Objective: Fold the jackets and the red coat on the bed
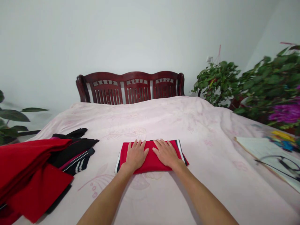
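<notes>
Folded red garment (150, 158), white-edged, lies on a pale pink sheet (161, 122), directly beneath left hand (136, 155) and right hand (167, 153). Both rest palm-down, apart. Red-and-black clothes pile (50, 179): left of the hands.

Wall (140, 37): pale, softly lit | before it — dark reddish slatted backrest (134, 76) | right: leafy plants (217, 79), white socket (209, 59)

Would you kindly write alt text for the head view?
The left hand and right hand lie flat on a folded red garment on pink cloth. Red and black clothes lie to the left, eyeglasses and plants to the right.
</notes>
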`<action>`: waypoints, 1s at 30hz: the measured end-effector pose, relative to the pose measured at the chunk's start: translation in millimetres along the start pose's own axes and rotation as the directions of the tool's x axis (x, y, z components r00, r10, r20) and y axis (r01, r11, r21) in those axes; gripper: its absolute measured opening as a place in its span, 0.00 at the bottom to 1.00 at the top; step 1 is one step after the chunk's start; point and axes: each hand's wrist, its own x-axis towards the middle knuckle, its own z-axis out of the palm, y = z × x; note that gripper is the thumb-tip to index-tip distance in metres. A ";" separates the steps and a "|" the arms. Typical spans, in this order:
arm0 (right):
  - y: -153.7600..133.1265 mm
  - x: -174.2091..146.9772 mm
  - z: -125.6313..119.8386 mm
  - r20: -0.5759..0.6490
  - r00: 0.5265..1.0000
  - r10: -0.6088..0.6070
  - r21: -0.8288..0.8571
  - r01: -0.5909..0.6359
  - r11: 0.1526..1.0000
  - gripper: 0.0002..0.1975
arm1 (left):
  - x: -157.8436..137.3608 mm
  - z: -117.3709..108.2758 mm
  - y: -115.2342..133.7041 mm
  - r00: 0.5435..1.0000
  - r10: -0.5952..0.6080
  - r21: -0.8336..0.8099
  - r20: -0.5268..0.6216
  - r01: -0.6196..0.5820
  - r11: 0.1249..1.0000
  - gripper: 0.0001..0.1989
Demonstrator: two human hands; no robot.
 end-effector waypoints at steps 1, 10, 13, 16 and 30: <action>6.0 1.2 6.9 0.041 0.999 0.022 0.008 -0.023 1.000 0.30 | -0.9 4.8 -3.2 1.000 -0.002 -0.003 0.009 0.002 1.000 0.26; 34.0 13.9 5.6 0.133 0.987 0.089 0.077 -0.100 0.992 0.27 | -20.4 7.8 -29.0 1.000 -0.005 -0.033 -0.025 0.004 0.999 0.28; 37.7 17.2 5.6 0.149 0.983 0.107 0.089 -0.121 0.989 0.26 | -45.5 7.8 -39.4 0.998 0.025 -0.078 -0.054 -0.029 0.997 0.30; 39.8 20.0 5.4 0.157 0.979 0.127 0.102 -0.144 0.984 0.25 | -72.7 9.5 -44.8 0.996 0.034 -0.121 -0.081 -0.044 0.992 0.38; 45.4 20.5 7.3 0.093 0.966 0.240 0.208 -0.255 0.944 0.22 | -91.0 19.3 -32.9 0.970 -0.086 -0.127 -0.228 0.058 0.990 0.38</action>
